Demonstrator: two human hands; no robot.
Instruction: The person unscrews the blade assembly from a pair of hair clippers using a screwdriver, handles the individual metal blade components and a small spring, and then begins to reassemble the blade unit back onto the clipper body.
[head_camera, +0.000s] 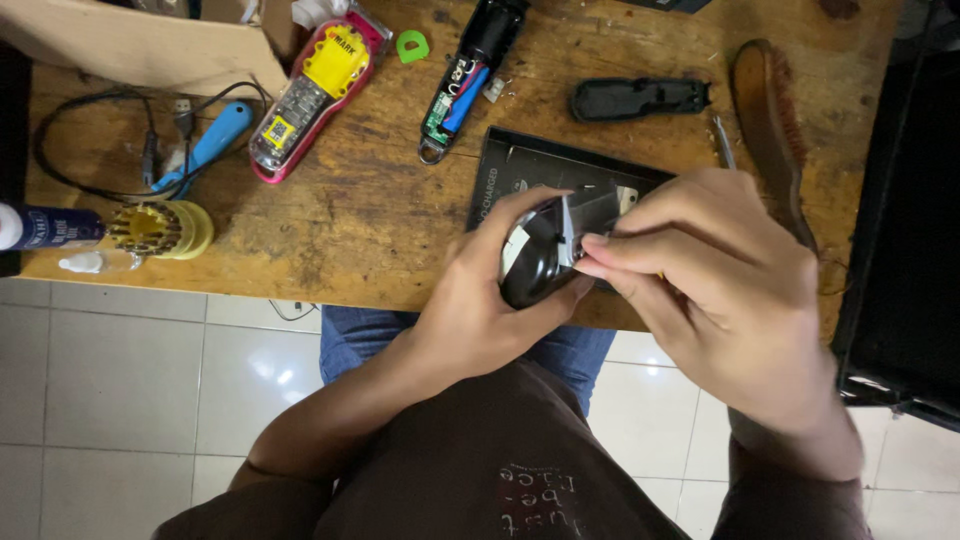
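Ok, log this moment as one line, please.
left hand: holds black clipper body | right hand: fingertips on its blade end | wooden table: opened clippers, brush

Both hands, left hand (480, 300) and right hand (720, 270), grip a black clipper (535, 265).

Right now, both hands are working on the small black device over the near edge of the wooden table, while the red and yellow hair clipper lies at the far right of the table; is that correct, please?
Not quite. The head view shows the red and yellow hair clipper at the far left of the wooden table, beside the cardboard box. The rest holds: the left hand and right hand are both on the small black device over the near edge.
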